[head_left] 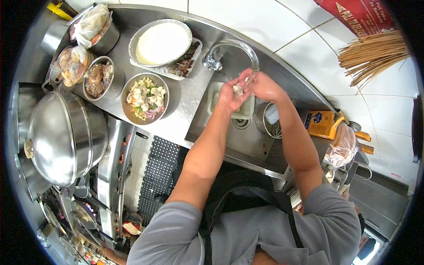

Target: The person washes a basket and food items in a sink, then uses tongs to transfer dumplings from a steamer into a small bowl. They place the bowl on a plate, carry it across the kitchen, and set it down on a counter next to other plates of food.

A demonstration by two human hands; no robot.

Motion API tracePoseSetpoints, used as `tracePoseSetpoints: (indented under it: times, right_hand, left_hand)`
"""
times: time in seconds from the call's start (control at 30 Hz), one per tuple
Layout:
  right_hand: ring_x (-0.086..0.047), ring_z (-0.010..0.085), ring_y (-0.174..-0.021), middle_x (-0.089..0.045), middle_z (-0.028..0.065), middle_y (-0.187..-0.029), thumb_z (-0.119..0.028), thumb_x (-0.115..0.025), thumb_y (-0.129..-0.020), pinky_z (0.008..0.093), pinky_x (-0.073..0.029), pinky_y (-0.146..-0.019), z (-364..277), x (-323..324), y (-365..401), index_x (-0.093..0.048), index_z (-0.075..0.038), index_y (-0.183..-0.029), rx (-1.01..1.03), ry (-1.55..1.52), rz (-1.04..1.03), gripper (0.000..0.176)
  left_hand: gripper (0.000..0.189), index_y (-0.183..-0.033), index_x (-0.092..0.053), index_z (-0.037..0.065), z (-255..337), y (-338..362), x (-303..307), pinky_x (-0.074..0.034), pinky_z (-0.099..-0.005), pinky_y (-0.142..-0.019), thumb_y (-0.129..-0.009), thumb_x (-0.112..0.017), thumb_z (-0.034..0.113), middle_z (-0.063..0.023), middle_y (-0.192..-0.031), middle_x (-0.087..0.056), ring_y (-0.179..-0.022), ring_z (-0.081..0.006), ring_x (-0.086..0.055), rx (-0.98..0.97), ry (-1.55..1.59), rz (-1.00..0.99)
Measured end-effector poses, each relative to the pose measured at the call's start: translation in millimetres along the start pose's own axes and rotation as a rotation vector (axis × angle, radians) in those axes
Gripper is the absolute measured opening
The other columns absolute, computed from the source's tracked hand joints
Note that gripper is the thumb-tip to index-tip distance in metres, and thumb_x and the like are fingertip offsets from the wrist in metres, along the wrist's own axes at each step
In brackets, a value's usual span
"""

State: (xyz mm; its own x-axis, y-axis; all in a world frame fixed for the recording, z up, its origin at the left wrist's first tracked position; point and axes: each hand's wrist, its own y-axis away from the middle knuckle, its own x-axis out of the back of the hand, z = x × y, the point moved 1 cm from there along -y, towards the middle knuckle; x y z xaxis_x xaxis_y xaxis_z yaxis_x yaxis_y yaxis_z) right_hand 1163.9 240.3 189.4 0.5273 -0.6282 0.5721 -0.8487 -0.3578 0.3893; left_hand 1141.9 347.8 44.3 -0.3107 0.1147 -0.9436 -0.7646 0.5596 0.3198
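Under the curved tap [234, 46], my two hands meet above the sink. In the cupped palm of my left hand [229, 98] lie whitish food pieces [238, 90], their kind not clear. My right hand [263, 86] is bent close against them, fingers curled in under the spout; what its fingertips hold is hidden. Below my hands a pale plastic basket [248, 110] sits in the sink. On the counter to the left, a steel bowl [163, 111] contains noodles, vegetables and similar whitish pieces.
A bowl of white liquid [162, 44] overlaps a tray of dark food [189, 59]. Further left are a pot of brownish pieces [98, 78], bagged food [74, 65] and a large lidded pot [57, 137]. A steel pot with a whisk [274, 128] stands at the sink's right, near a yellow box [321, 124].
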Motion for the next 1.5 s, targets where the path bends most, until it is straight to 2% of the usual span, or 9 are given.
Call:
tracePoseSetpoints:
  times: [0.13, 0.33, 0.53, 0.63, 0.77, 0.83, 1.1, 1.4, 1.5]
  right_hand:
    - [-0.065, 0.0347, -0.094, -0.067, 0.0202, -0.097, -0.012, -0.06, -0.084, 0.0419, -0.05, -0.081, -7.7, -11.0, -2.7, -0.061, -0.004, -0.099, 0.07, 0.154, 0.03, 0.017]
    - [-0.065, 0.0378, -0.091, -0.068, 0.0204, -0.092, -0.014, -0.059, -0.086, 0.045, -0.05, -0.08, -34.3, -11.5, 0.5, -0.063, -0.004, -0.093, 0.051, 0.427, 0.03, 0.013]
    - [-0.066, 0.0356, -0.083, -0.067, 0.0199, -0.086, -0.022, -0.061, -0.087, 0.0423, -0.051, -0.076, -28.7, -15.2, 5.7, -0.062, -0.004, -0.1, -0.07, 0.031, 0.055, 0.022]
    - [-0.065, 0.0359, -0.081, -0.067, 0.021, -0.086, -0.02, -0.059, -0.086, 0.0431, -0.05, -0.074, 58.5, -43.7, -25.7, -0.063, -0.004, -0.096, 0.007, 0.237, 0.18, 0.02]
    - [-0.064, 0.0376, -0.096, -0.066, 0.0222, -0.105, -0.021, -0.063, -0.079, 0.0449, -0.05, -0.086, 166.5, -122.6, -47.0, -0.066, -0.003, -0.106, -0.155, 0.529, -0.252, 0.033]
    - [-0.064, 0.0381, -0.092, -0.066, 0.0229, -0.098, -0.02, -0.063, -0.076, 0.0448, -0.05, -0.084, 185.2, -149.1, -48.2, -0.065, 0.001, -0.097, -0.172, 0.597, -0.169, 0.029]
    - [-0.063, 0.0383, -0.098, -0.065, 0.0236, -0.103, -0.02, -0.061, -0.076, 0.0447, -0.049, -0.088, 191.2, -169.7, -58.8, -0.065, 0.003, -0.095, -0.283, 0.556, -0.095, 0.03]
    - [-0.064, 0.0351, -0.103, -0.065, 0.0142, -0.116, -0.053, -0.078, -0.067, 0.0426, -0.049, -0.091, 169.2, -205.2, -79.2, -0.054, -0.014, -0.121, -0.511, 0.585, 0.069, 0.071]
    - [-0.062, 0.0351, -0.106, -0.065, 0.0152, -0.115, -0.04, -0.079, -0.067, 0.0411, -0.049, -0.09, 163.4, -208.4, -81.9, -0.06, -0.013, -0.113, -0.459, 0.471, 0.027, 0.056]
  left_hand:
    - [0.034, -0.125, -0.054, 0.015, -5.6, 17.3, -33.6, -0.053, -0.0437, -0.087, -0.099, -0.033, 0.023, -0.0071, -0.114, -0.063, -0.105, -0.022, -0.06, -0.045, -0.043, 0.119]
    - [0.034, -0.123, -0.055, 0.012, -5.7, 12.6, -19.3, -0.054, -0.046, -0.087, -0.098, -0.034, 0.024, -0.009, -0.113, -0.063, -0.102, -0.0271, -0.063, -0.007, -0.009, 0.057]
    - [0.028, -0.098, -0.062, 0.011, 5.5, 14.9, 9.6, -0.051, -0.0305, -0.054, -0.098, -0.042, 0.031, -0.0044, -0.085, -0.064, -0.067, -0.0166, -0.058, -0.011, -0.101, 0.191]
    - [0.023, -0.09, -0.058, 0.012, 24.1, 39.0, 18.2, -0.04, -0.0255, -0.046, -0.096, -0.047, 0.032, -0.0015, -0.073, -0.059, -0.054, -0.0126, -0.048, 0.026, -0.254, 0.307]
    - [0.022, -0.085, -0.056, 0.012, 24.8, 87.9, 32.0, -0.037, -0.0247, -0.043, -0.096, -0.05, 0.031, 0.0, -0.068, -0.056, -0.05, -0.0118, -0.047, 0.008, -0.295, 0.479]
    - [0.023, -0.085, -0.056, 0.012, 13.4, 113.3, 36.1, -0.036, -0.0241, -0.043, -0.096, -0.05, 0.031, 0.0, -0.068, -0.055, -0.05, -0.0118, -0.046, -0.003, -0.345, 0.57]
    - [0.024, -0.088, -0.057, 0.01, -12.4, 178.6, 42.5, -0.037, -0.0251, -0.046, -0.096, -0.052, 0.031, -0.0017, -0.073, -0.055, -0.056, -0.0122, -0.048, 0.045, -0.291, 0.425]
    - [0.024, -0.09, -0.059, 0.009, -8.5, 178.8, 45.4, -0.038, -0.0254, -0.049, -0.095, -0.054, 0.033, -0.0017, -0.075, -0.056, -0.059, -0.0125, -0.049, 0.026, -0.25, 0.299]
    - [0.025, -0.091, -0.059, 0.01, -7.4, 178.8, 44.8, -0.037, -0.0255, -0.05, -0.095, -0.054, 0.034, -0.0017, -0.076, -0.055, -0.059, -0.0126, -0.049, 0.013, -0.244, 0.303]
